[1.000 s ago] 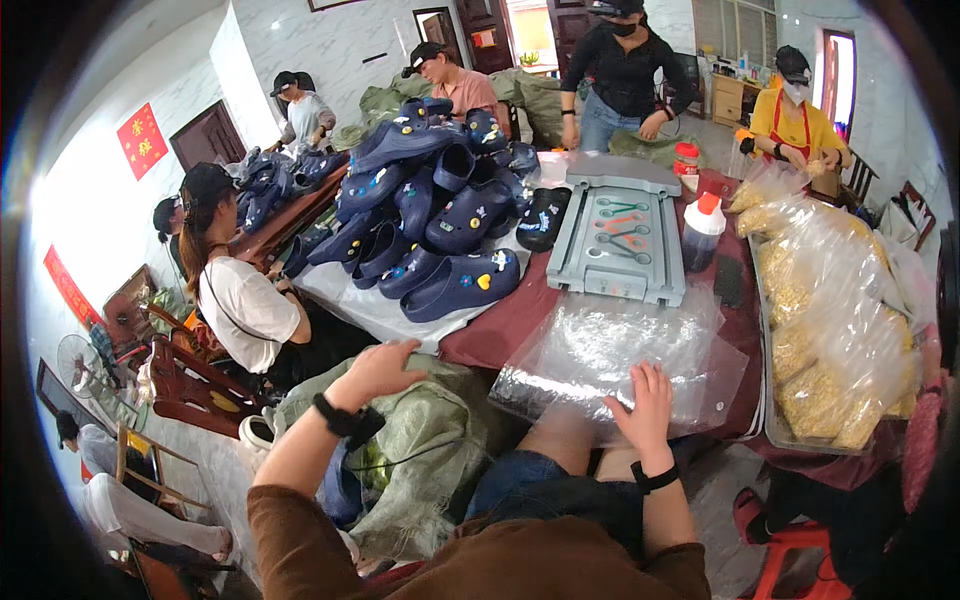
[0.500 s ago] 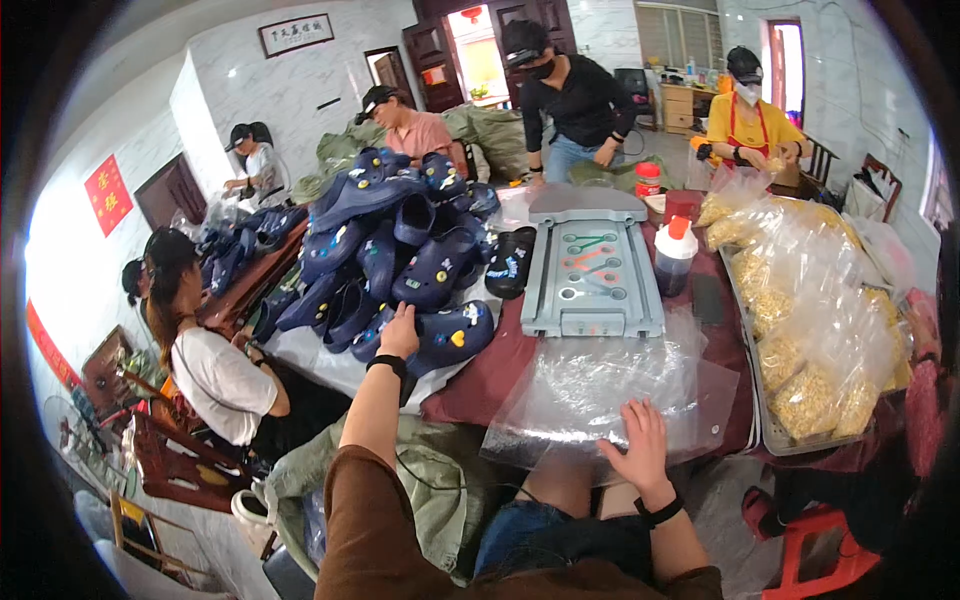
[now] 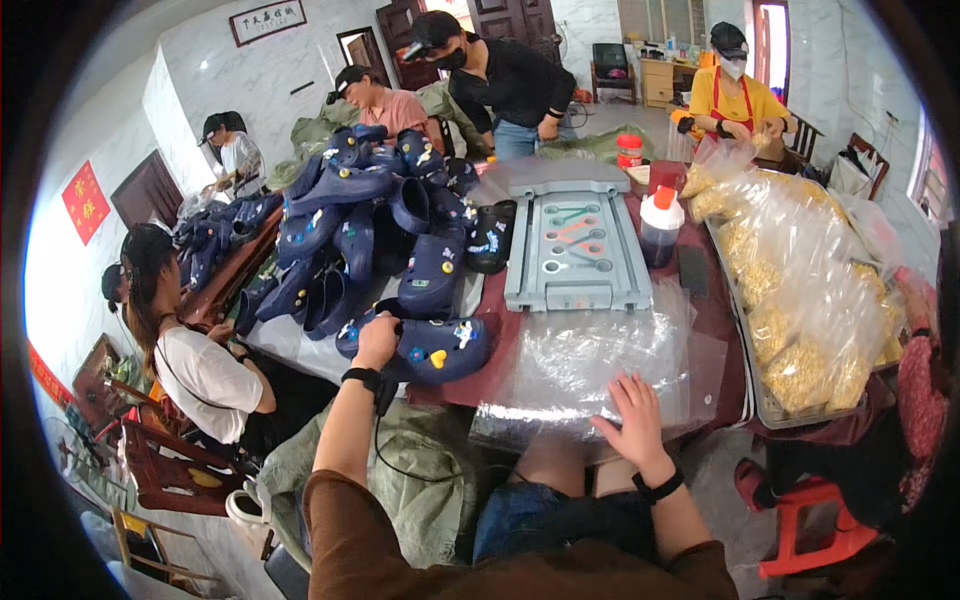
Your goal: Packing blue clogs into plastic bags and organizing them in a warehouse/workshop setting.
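Left hand (image 3: 377, 340): fingers curled around a navy clog (image 3: 440, 350) at the table's (image 3: 715, 320) near left edge. Right hand (image 3: 632, 425): spread flat on clear plastic sheets (image 3: 590, 365) at the near edge. Behind: clog heap (image 3: 370, 230), grey tray (image 3: 577, 245). Risk: pulling the clog may topple the heap; the slick sheets could slide off.

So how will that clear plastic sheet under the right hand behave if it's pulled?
The clear plastic sheet looks thin and crinkled, so probably floppy and light. Its glossy surface may slip under the right hand, and it could drag along the table.

L hand (image 3: 377, 340) on navy clog (image 3: 440, 350)
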Tool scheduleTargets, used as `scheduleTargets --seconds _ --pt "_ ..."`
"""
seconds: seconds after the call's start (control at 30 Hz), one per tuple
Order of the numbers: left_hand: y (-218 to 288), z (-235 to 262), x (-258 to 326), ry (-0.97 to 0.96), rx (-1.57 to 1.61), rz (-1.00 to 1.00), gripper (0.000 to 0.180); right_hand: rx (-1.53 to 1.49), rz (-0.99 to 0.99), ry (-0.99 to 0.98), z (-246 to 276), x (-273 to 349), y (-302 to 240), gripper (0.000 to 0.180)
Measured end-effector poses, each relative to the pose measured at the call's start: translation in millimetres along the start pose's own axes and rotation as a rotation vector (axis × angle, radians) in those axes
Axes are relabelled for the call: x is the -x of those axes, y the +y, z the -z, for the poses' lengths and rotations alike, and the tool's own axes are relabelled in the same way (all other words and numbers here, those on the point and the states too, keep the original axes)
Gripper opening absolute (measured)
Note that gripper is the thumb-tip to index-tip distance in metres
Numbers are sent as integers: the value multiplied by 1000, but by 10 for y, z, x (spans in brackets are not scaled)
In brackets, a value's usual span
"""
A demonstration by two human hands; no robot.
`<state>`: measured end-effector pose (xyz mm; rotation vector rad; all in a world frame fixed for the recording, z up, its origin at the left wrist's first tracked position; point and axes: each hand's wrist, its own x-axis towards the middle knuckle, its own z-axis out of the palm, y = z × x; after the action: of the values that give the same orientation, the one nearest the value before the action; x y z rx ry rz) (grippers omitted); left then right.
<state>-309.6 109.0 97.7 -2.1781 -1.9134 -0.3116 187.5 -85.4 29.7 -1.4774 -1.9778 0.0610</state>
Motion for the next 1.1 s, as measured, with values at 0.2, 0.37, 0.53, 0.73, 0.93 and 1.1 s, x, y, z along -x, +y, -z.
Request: scheduleTargets --seconds 0.2,0.37,0.53,0.73,0.93,1.1 --pt "-57 459 425 -81 280 -153 32 -70 59 -79 156 -41 -14 43" --pt "449 1090 859 25 373 -175 29 -182 93 -68 123 30 42 27" --pt "917 1653 1072 156 294 -379 29 -115 204 74 127 -319 -236 25" --pt "1688 1785 862 244 401 -602 40 -10 96 56 -85 -861 -355 46" --pt "2330 1142 727 208 586 -672 33 -1425 -520 -125 -114 -852 272 70" --pt "2671 522 715 97 456 -670 34 -1142 -550 30 347 -671 508 67"
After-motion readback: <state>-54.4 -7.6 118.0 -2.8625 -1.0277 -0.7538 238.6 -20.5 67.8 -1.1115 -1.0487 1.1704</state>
